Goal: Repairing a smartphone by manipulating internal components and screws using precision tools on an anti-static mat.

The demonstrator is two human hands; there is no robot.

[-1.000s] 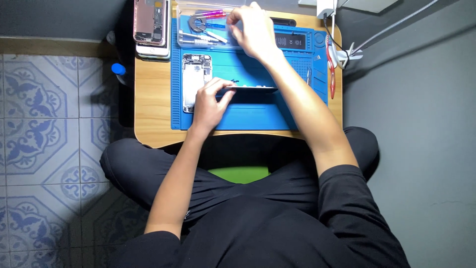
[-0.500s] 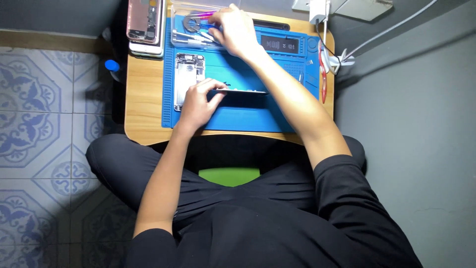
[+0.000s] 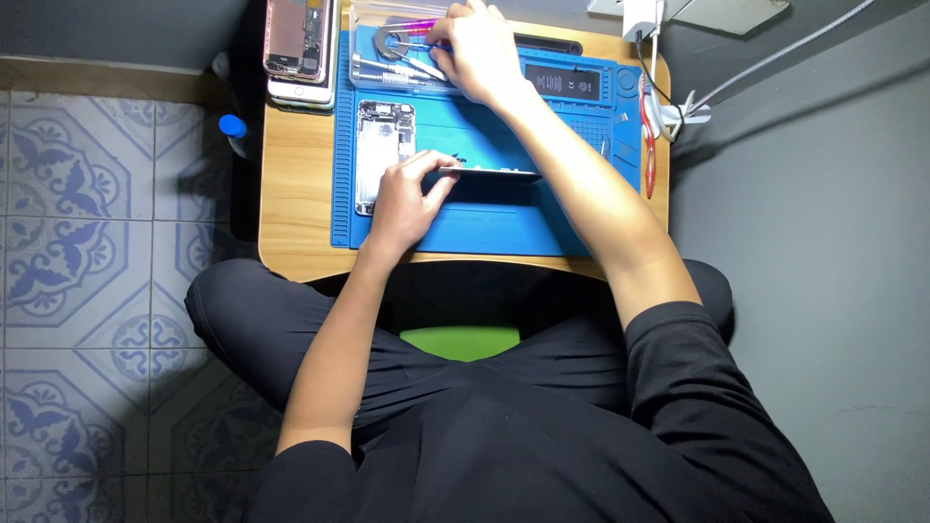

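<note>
My left hand (image 3: 405,199) holds the end of a thin dark phone screen panel (image 3: 489,175), propped on edge on the blue work mat (image 3: 504,218). Just left of it lies an opened phone body (image 3: 383,153) with its insides showing. My right hand (image 3: 477,50) reaches to the far end of the mat, its fingers over a cluster of tools (image 3: 402,53): metal tweezers, a pink-handled tool and a blue-tipped one. Whether the fingers grip a tool is hidden by the hand.
The mat lies on a small wooden table (image 3: 295,218) over my crossed legs. Stacked phones (image 3: 298,44) sit at the far left corner. Red-handled tool (image 3: 647,145) and white cables (image 3: 678,111) at the right edge. Blue-capped bottle (image 3: 232,126) on the floor at left.
My right hand has stayed at the tool cluster with small finger shifts. The left hand keeps its hold on the screen panel. The view has drifted slightly.
</note>
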